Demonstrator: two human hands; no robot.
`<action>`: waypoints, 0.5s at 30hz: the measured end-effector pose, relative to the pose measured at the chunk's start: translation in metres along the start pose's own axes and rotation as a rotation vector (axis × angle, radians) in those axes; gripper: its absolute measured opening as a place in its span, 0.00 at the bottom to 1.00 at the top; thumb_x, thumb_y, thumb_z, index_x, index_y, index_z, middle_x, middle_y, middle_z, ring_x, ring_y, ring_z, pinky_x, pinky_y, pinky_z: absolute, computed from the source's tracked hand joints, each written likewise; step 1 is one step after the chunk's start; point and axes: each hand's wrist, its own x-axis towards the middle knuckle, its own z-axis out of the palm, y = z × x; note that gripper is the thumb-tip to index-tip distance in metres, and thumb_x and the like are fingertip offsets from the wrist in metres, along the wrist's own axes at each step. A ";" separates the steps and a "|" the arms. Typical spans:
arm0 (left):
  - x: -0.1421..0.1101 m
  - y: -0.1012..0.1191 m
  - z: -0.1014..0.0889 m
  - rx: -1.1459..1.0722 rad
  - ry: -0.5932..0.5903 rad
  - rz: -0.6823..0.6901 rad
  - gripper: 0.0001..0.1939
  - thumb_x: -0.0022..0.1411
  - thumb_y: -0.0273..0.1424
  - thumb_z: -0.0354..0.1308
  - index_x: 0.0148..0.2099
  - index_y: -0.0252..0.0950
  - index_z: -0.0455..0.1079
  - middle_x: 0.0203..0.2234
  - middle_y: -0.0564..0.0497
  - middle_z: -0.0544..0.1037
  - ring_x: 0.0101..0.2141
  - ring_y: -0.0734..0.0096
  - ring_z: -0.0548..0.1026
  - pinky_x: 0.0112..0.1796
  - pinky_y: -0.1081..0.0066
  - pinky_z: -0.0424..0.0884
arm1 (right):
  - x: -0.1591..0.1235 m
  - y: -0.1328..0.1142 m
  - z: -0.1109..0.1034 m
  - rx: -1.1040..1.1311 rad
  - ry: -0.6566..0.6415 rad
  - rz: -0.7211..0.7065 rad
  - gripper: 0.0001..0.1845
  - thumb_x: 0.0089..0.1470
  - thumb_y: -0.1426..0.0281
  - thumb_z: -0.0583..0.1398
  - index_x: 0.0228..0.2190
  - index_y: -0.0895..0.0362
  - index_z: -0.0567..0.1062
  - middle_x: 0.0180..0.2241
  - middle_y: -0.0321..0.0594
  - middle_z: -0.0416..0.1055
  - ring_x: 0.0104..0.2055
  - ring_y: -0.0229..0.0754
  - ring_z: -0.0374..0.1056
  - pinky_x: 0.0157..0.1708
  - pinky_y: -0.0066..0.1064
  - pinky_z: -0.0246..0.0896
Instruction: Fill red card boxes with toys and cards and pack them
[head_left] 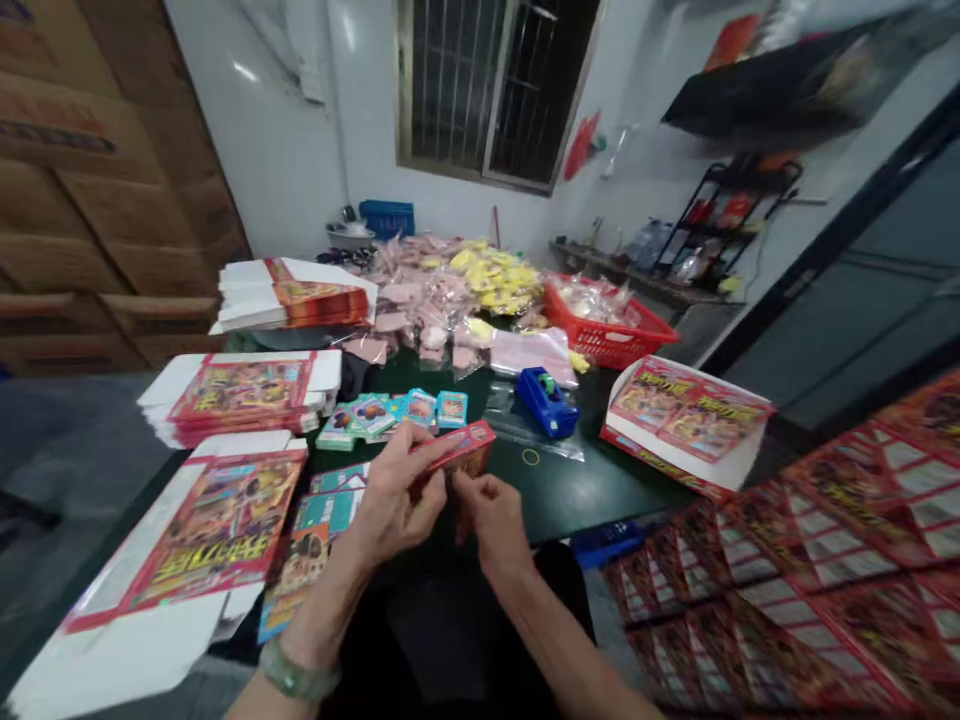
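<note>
Red printed cardboard box is held just above the dark worktop, its left end wrapped by the fingers of the left hand. Its lower edge is pinched narrowly by the right hand. Small teal boxes are laid just beyond, a blue tape dispenser is placed to the right, and flat printed cartons are stacked on the left.

Ahead of the hands I see a white wall with a barred window. Stacked cardboard cartons stand off to their left beside grey floor, and a black wire rack stands against the wall to their right.
</note>
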 end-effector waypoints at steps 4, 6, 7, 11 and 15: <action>0.002 -0.004 0.012 0.121 0.170 -0.021 0.12 0.56 0.29 0.60 0.44 0.37 0.72 0.30 0.52 0.68 0.31 0.74 0.70 0.31 0.74 0.68 | -0.005 0.010 -0.021 -0.100 0.173 -0.180 0.11 0.42 0.65 0.63 0.22 0.57 0.67 0.19 0.33 0.65 0.20 0.35 0.60 0.20 0.27 0.59; 0.004 0.003 0.017 0.125 0.155 0.003 0.11 0.56 0.29 0.61 0.43 0.37 0.71 0.30 0.52 0.69 0.31 0.74 0.71 0.30 0.76 0.68 | -0.007 -0.007 -0.044 -0.265 0.261 -0.474 0.18 0.42 0.68 0.64 0.37 0.58 0.70 0.36 0.43 0.70 0.36 0.42 0.67 0.34 0.33 0.65; 0.005 0.008 0.020 0.099 0.108 0.024 0.11 0.56 0.29 0.60 0.43 0.37 0.70 0.31 0.52 0.70 0.31 0.75 0.72 0.30 0.77 0.69 | -0.008 -0.018 -0.057 -0.379 0.232 -0.634 0.24 0.42 0.68 0.65 0.44 0.57 0.69 0.43 0.46 0.69 0.43 0.46 0.66 0.41 0.37 0.64; 0.010 0.032 0.038 -0.103 -0.113 0.087 0.14 0.60 0.25 0.55 0.49 0.38 0.66 0.37 0.50 0.70 0.35 0.75 0.73 0.33 0.78 0.71 | -0.005 -0.070 -0.118 -0.677 -0.264 -0.881 0.19 0.50 0.70 0.63 0.46 0.53 0.71 0.41 0.42 0.71 0.44 0.42 0.67 0.44 0.34 0.63; 0.011 0.032 0.048 -0.096 -0.119 0.051 0.20 0.60 0.26 0.53 0.56 0.39 0.61 0.46 0.46 0.69 0.45 0.69 0.72 0.44 0.72 0.71 | 0.024 -0.110 -0.212 -0.797 -0.187 -0.866 0.14 0.52 0.66 0.61 0.42 0.54 0.73 0.38 0.42 0.73 0.40 0.42 0.69 0.42 0.34 0.64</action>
